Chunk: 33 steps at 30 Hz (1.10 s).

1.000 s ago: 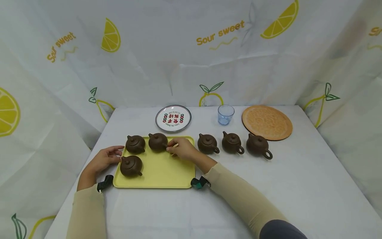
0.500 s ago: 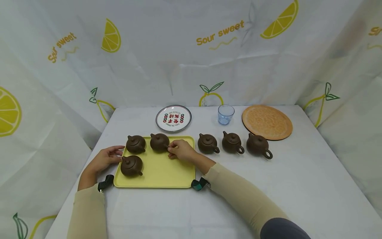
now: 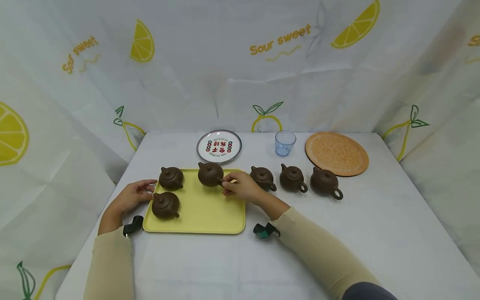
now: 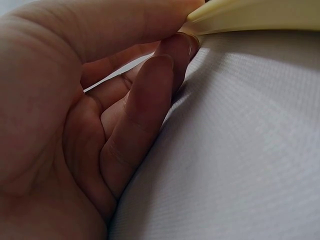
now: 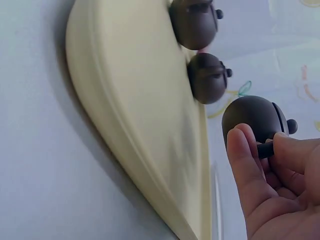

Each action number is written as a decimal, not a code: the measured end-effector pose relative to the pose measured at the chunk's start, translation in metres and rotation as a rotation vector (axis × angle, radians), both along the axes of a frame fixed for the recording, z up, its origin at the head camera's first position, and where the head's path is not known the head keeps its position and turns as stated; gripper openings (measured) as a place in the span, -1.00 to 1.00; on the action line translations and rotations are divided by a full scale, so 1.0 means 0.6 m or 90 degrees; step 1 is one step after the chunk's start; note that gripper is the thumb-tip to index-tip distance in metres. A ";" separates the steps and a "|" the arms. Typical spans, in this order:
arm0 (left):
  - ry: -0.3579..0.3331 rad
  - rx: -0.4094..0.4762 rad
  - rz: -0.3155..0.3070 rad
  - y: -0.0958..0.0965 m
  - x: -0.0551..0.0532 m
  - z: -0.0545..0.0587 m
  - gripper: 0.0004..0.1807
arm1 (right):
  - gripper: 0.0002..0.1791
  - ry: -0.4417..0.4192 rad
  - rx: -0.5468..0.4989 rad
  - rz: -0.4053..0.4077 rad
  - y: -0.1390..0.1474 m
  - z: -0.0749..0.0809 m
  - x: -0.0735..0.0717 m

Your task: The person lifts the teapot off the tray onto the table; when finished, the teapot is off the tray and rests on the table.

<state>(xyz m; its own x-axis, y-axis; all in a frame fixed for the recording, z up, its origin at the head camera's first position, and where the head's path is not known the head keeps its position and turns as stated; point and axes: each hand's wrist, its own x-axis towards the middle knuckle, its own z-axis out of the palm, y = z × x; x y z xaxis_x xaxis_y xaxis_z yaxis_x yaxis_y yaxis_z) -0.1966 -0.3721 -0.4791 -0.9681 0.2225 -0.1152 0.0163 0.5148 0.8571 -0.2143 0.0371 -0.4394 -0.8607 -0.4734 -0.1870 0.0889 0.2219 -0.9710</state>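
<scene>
My right hand (image 3: 244, 187) pinches the handle of a dark brown teapot (image 3: 210, 173) between thumb and fingers. In the right wrist view that teapot (image 5: 252, 120) hangs above the tray's far part, upright, its spout pointing away from the hand. My left hand (image 3: 130, 198) holds the left rim of the yellow tray (image 3: 210, 218). The left wrist view has the thumb at the tray's rim (image 4: 260, 17) and fingertips just under it. Two more brown teapots stand at the tray's left, one at the back (image 3: 171, 178) and one nearer (image 3: 165, 205).
Right of the tray, three similar teapots stand in a row: one near the hand (image 3: 261, 176), a middle one (image 3: 291, 178) and a right one (image 3: 323, 181). Behind are a printed white plate (image 3: 219, 146), a blue glass (image 3: 285, 143) and a round orange-brown mat (image 3: 337, 153).
My right hand has moved to the right with the teapot, which has risen off the tray. The left hand keeps its place at the rim.
</scene>
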 end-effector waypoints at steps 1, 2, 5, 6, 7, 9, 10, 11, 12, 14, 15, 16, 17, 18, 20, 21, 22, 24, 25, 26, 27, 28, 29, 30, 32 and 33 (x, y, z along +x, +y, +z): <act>0.001 0.001 0.001 0.000 -0.001 0.001 -0.35 | -0.82 0.004 0.005 -0.002 0.007 0.005 0.001; -0.001 0.001 0.004 0.000 -0.002 0.002 -0.35 | -0.81 0.008 0.009 -0.005 0.013 0.009 0.003; -0.005 0.007 0.000 -0.001 -0.005 0.004 -0.35 | -0.81 0.021 0.021 -0.011 0.034 0.018 0.009; -0.006 0.007 -0.002 -0.001 -0.006 0.003 -0.35 | -0.81 0.023 0.022 -0.013 0.041 0.019 0.011; -0.009 0.010 -0.001 -0.001 -0.007 0.003 -0.35 | -0.81 0.025 0.023 -0.014 0.048 0.021 0.014; -0.009 0.009 -0.002 -0.002 -0.008 0.002 -0.35 | -0.81 0.031 0.019 -0.015 0.063 0.022 0.020; -0.010 0.008 -0.001 -0.002 -0.008 0.002 -0.35 | -0.81 0.033 0.015 -0.015 0.070 0.022 0.024; -0.010 0.008 0.001 -0.002 -0.008 0.001 -0.35 | -0.81 0.034 0.011 -0.014 0.077 0.022 0.028; -0.013 0.009 0.003 -0.002 -0.008 0.001 -0.36 | -0.81 0.035 0.007 -0.013 0.084 0.022 0.033; -0.016 0.013 0.007 -0.001 -0.009 0.002 -0.36 | -0.80 0.042 -0.003 -0.010 0.099 0.020 0.043; -0.018 0.014 0.008 0.004 -0.006 0.009 -0.36 | -0.80 0.041 -0.007 -0.009 0.107 0.020 0.049; -0.020 0.016 0.006 0.008 -0.003 0.016 -0.37 | -0.80 0.042 -0.012 -0.005 0.115 0.018 0.055; -0.020 0.018 0.003 0.013 0.000 0.022 -0.38 | -0.79 0.043 -0.015 -0.002 0.122 0.016 0.061; -0.021 0.021 0.003 0.015 0.000 0.024 -0.38 | -0.80 0.044 -0.016 -0.001 0.129 0.013 0.066; -0.019 0.030 0.001 0.017 0.002 0.027 -0.38 | -0.81 0.045 -0.016 0.001 0.143 0.007 0.077; -0.019 0.030 0.000 0.017 0.002 0.027 -0.38 | -0.81 0.042 -0.016 0.001 0.150 0.004 0.082; -0.017 0.035 0.000 0.013 -0.001 0.020 -0.38 | -0.81 0.044 -0.014 0.003 0.157 0.001 0.087; -0.014 0.041 0.002 0.004 -0.005 0.006 -0.37 | -0.81 0.050 -0.002 0.004 0.170 -0.007 0.095; -0.011 0.043 0.001 0.003 -0.006 0.004 -0.37 | -0.80 0.053 0.003 0.006 0.176 -0.010 0.099; -0.010 0.044 0.001 0.002 -0.006 0.002 -0.36 | -0.80 0.058 0.008 0.008 0.182 -0.012 0.102; -0.008 0.046 0.000 0.002 -0.005 0.001 -0.36 | -0.80 0.063 0.012 0.012 0.188 -0.014 0.105; -0.006 0.048 -0.001 0.001 -0.005 0.001 -0.36 | -0.80 0.068 0.018 0.016 0.194 -0.016 0.108; -0.006 0.050 -0.003 0.001 -0.005 0.000 -0.36 | -0.80 0.070 0.024 0.019 0.199 -0.018 0.111; -0.008 0.051 -0.003 0.001 -0.005 0.000 -0.36 | -0.80 0.071 0.029 0.023 0.204 -0.019 0.114; -0.010 0.049 -0.002 0.001 -0.005 0.001 -0.36 | -0.81 0.078 0.036 0.033 0.214 -0.021 0.119; -0.011 0.044 0.000 0.000 -0.005 0.001 -0.36 | -0.81 0.081 0.039 0.039 0.218 -0.022 0.122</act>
